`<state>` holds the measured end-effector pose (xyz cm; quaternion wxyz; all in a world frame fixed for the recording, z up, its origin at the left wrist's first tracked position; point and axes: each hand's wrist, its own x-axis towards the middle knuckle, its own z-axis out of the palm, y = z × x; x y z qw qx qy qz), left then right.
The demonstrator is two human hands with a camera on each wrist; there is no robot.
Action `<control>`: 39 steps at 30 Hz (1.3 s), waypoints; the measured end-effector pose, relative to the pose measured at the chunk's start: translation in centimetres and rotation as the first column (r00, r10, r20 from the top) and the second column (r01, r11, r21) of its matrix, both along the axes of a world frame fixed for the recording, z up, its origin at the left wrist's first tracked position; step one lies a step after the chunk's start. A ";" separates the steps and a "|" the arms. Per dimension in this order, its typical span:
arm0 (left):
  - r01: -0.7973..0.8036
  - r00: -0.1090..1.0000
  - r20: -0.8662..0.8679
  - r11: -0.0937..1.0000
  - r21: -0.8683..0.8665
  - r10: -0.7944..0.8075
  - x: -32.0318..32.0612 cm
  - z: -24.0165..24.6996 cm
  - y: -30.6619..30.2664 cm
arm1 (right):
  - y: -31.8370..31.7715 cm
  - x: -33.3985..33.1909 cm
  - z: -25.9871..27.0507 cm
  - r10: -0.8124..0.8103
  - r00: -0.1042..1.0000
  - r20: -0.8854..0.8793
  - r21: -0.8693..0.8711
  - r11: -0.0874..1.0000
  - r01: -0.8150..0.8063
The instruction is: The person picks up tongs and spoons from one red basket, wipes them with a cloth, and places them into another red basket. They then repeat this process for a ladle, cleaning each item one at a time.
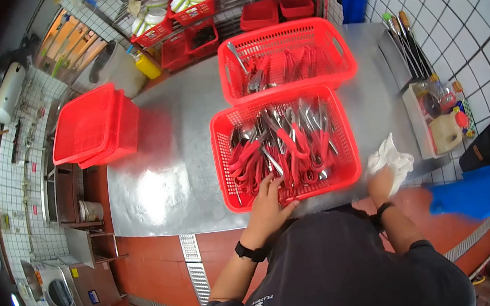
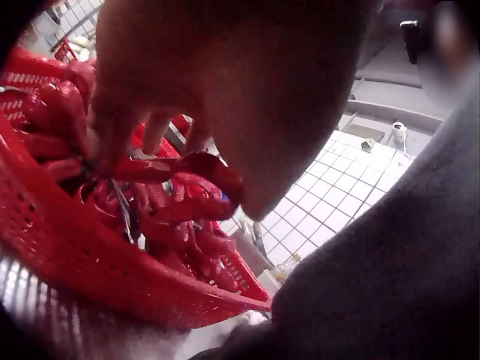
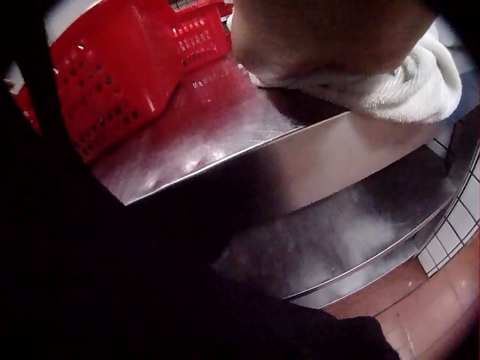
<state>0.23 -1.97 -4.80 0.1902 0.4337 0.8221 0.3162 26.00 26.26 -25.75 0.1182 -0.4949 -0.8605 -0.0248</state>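
- Left hand (image 1: 268,210) nearer: red-handled tongs (image 1: 249,152) at its fingertips, frame centre; thumb spread; pinching, I can't tell.
- Right hand (image 1: 380,186) grips cloth (image 1: 395,159), centre right.

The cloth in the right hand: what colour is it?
The cloth is white, with no pattern that I can see; the right wrist view shows it best.

A: Lateral access?
B: Across the table (image 1: 180,127), between bins (image 1: 84,128) and front basket (image 1: 352,145).
A: Obstructions?
B: Rear basket (image 1: 348,59) directly behind front basket; cloth (image 1: 395,159) partly occupies the gap between front basket and caddy (image 1: 419,124).
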 end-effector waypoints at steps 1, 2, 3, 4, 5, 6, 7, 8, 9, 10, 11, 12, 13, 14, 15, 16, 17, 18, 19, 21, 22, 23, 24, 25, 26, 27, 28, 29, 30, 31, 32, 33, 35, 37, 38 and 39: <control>0.017 1.000 0.023 1.000 -0.006 -0.017 -0.3 -0.1 -0.4 | 0.0 0.3 -0.6 0.026 0.999 -0.031 0.020 0.999 -0.025; 0.027 0.999 0.034 0.999 -0.029 -0.026 -0.4 -0.2 -0.8 | -0.4 0.2 -0.4 0.015 1.000 -0.022 -0.004 1.000 -0.015; 0.026 0.999 0.025 0.999 -0.026 -0.025 -0.6 -0.3 -1.0 | -0.3 0.0 0.3 0.009 1.000 -0.028 -0.045 0.999 -0.011; 0.025 1.000 0.015 0.999 -0.021 -0.025 -0.7 -0.4 -1.1 | -0.2 -0.2 0.8 0.004 0.999 -0.036 -0.083 0.997 -0.007; 0.026 0.999 0.048 0.999 -0.035 -0.024 -0.7 -0.3 -1.2 | -0.1 -0.2 0.7 -0.008 1.000 -0.023 -0.101 0.995 0.006; 0.033 0.998 0.048 0.999 -0.040 -0.031 -0.8 -0.5 -1.2 | -0.2 -0.2 0.7 -0.016 1.000 -0.023 -0.106 0.994 0.013; 0.028 0.997 0.080 0.999 -0.036 -0.025 -0.8 -0.8 -1.3 | -0.2 -0.3 0.7 -0.011 1.000 -0.019 -0.083 0.997 0.009; 0.021 0.994 0.110 0.999 -0.032 -0.017 -0.8 -1.1 -1.3 | -0.1 -0.4 0.8 -0.005 1.000 -0.014 -0.058 0.998 0.004; 0.026 0.994 0.109 0.999 -0.032 -0.022 -0.9 -1.3 -1.2 | -0.1 -0.4 0.8 -0.010 1.000 -0.016 -0.059 0.998 0.009; 0.024 0.994 0.111 0.999 -0.034 -0.020 -1.0 -1.4 -1.3 | -0.2 -0.4 0.9 -0.011 1.000 -0.019 -0.051 0.999 0.010; 0.022 0.993 0.115 0.999 -0.037 -0.017 -1.2 -1.4 -1.2 | -0.3 -0.4 1.0 -0.011 1.000 -0.021 -0.045 0.999 0.010; 0.026 0.993 0.117 0.999 -0.041 -0.021 -1.4 -1.3 -1.1 | -0.3 -0.4 1.2 -0.015 1.000 -0.020 -0.050 0.999 0.014; 0.016 0.993 0.119 0.999 -0.041 -0.011 -1.7 -1.1 -1.0 | -0.2 -0.3 1.3 0.000 0.999 -0.040 -0.056 0.998 -0.002; 0.006 0.993 0.120 0.999 -0.042 -0.001 -2.0 -0.6 -0.8 | -0.2 -0.4 1.5 0.015 0.998 -0.061 -0.063 0.998 -0.019; -0.002 0.990 0.144 0.999 -0.048 0.009 -2.3 0.9 -0.5 | -0.2 -0.5 1.8 0.012 0.998 -0.060 -0.070 0.997 -0.017; 0.001 0.990 0.144 0.998 -0.058 0.008 -3.1 1.0 -0.4 | -0.2 -0.5 2.0 0.013 0.996 -0.085 -0.075 0.997 -0.019; 0.004 0.996 0.086 1.000 -0.022 -0.002 -4.0 1.1 -0.4 | -0.2 -0.6 2.1 0.011 0.994 -0.109 -0.082 0.996 -0.020; 0.010 1.000 0.028 1.000 0.011 -0.010 -4.9 1.3 -0.3 | -0.2 -0.6 1.8 0.006 0.994 -0.109 -0.096 0.995 -0.016; -0.016 0.999 0.035 0.998 0.060 0.014 -5.9 1.7 0.1 | -0.1 -0.5 1.4 0.006 0.995 -0.100 -0.092 0.996 -0.016; -0.056 0.998 0.031 0.996 0.067 0.054 -8.0 2.7 1.2 | 0.3 -0.1 0.2 0.003 0.996 -0.091 -0.098 0.995 -0.012; -0.100 0.995 0.027 0.991 0.090 0.098 -9.0 3.2 2.0 | 0.3 0.1 -0.5 0.035 0.995 -0.091 -0.065 0.997 -0.041; -0.105 0.994 -0.012 0.987 0.122 0.107 -9.8 4.1 3.1 | 0.3 0.4 -0.9 0.065 0.994 -0.091 -0.031 0.997 -0.068; -0.096 0.991 -0.081 0.983 0.156 0.110 -10.6 4.9 4.4 | 0.2 0.5 -0.8 0.059 0.994 -0.096 -0.038 0.997 -0.063; -0.079 0.990 -0.105 0.983 0.168 0.097 -11.7 5.4 5.5 | 0.0 0.7 -0.6 0.056 0.996 -0.066 -0.061 0.996 -0.060; -0.060 0.988 -0.131 0.982 0.180 0.085 -12.7 5.7 6.8 | -0.1 0.4 0.1 0.055 0.998 -0.037 -0.085 0.995 -0.058; -0.054 0.985 -0.148 0.979 0.197 0.084 -13.3 6.5 8.7 | -0.2 -0.1 1.2 0.042 0.998 -0.046 -0.113 0.992 -0.047; -0.048 0.985 -0.153 0.981 0.187 0.077 -14.0 7.0 10.6 | 0.0 -0.1 1.6 0.035 0.998 -0.051 -0.124 0.991 -0.041; -0.015 0.982 -0.181 0.987 0.158 0.044 -14.9 7.3 12.5 | 0.3 0.0 1.6 0.085 0.996 -0.019 -0.183 0.979 -0.087; 0.016 0.978 -0.207 0.992 0.128 0.011 -15.8 7.4 14.5 | 0.9 -0.3 2.6 0.137 0.991 0.011 -0.243 0.961 -0.130; 0.020 0.978 -0.208 0.993 0.118 0.005 -16.9 6.9 16.7 | 1.6 -0.6 3.7 0.135 0.991 -0.009 -0.328 0.936 -0.131; 0.093 0.971 -0.233 0.987 0.135 -0.059 -18.2 6.1 18.9 | 2.1 -0.7 3.6 0.131 0.991 -0.009 -0.338 0.933 -0.126; 0.167 0.958 -0.257 0.974 0.152 -0.124 -19.2 5.1 21.3 | 2.7 -0.6 3.4 0.159 0.985 -0.066 -0.409 0.896 -0.172; 0.030 1.000 0.003 0.994 0.106 -0.030 -19.5 2.8 26.3 | 3.1 -0.8 3.4 0.175 0.976 -0.129 -0.394 0.894 -0.212; -0.091 0.964 0.251 0.996 0.016 0.084 -19.8 -0.2 31.5 | 3.4 -1.0 3.4 0.189 0.958 -0.217 -0.323 0.912 -0.253; 0.011 0.999 0.046 1.000 0.000 -0.011 -19.9 -1.9 33.9 | 3.5 -1.0 3.4 0.216 0.930 -0.298 -0.241 0.925 -0.293; 0.111 0.981 -0.157 0.993 -0.036 -0.115 -20.6 -3.5 36.0 | 3.5 -0.8 3.5 0.235 0.928 -0.288 -0.206 0.932 -0.300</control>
